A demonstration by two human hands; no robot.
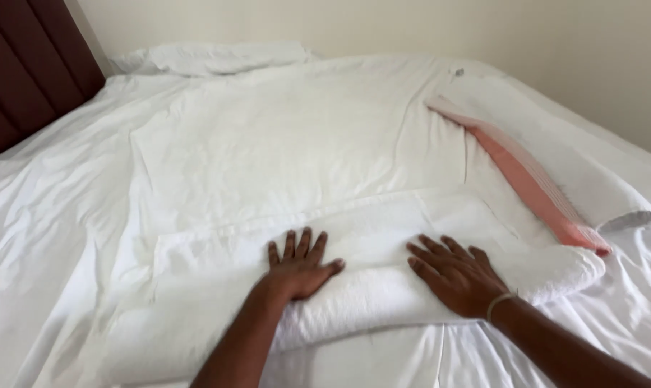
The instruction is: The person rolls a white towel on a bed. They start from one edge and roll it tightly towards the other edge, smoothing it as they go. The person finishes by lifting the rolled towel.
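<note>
Bed (67,215): filling almost the whole frame, lying under a rumpled white sheet.
Wall (483,36): pale, running along the top and the upper right of the frame.
Headboard (24,72): dark brown and padded, standing in the upper left corner.
Duvet (282,144): white, lying spread flat over the middle of the bed, its near edge touching the towel.
Pillow (225,56): white, lying at the top centre of the frame, well apart from both hands.
Runner (534,179): a folded cloth with a salmon-pink stripe, lying slantwise at the right of the frame, its lower end just beside the towel's right end.
Towel (383,287): white, thick and partly rolled or folded, stretching across the lower centre from left to right, lying on top of the bedding; both hands are pressing on it.
Left hand (300,267): lying palm down on the towel at the lower centre, fingers spread apart and pointing up the frame, gripping nothing.
Right hand (458,273): lying palm down on the towel to the right of the left hand, fingers spread apart and slanting toward the upper left, gripping nothing.
Band (499,302): thin and pale, sitting around the right wrist.
In the way: nothing is lying between the two hands but bare towel.
</note>
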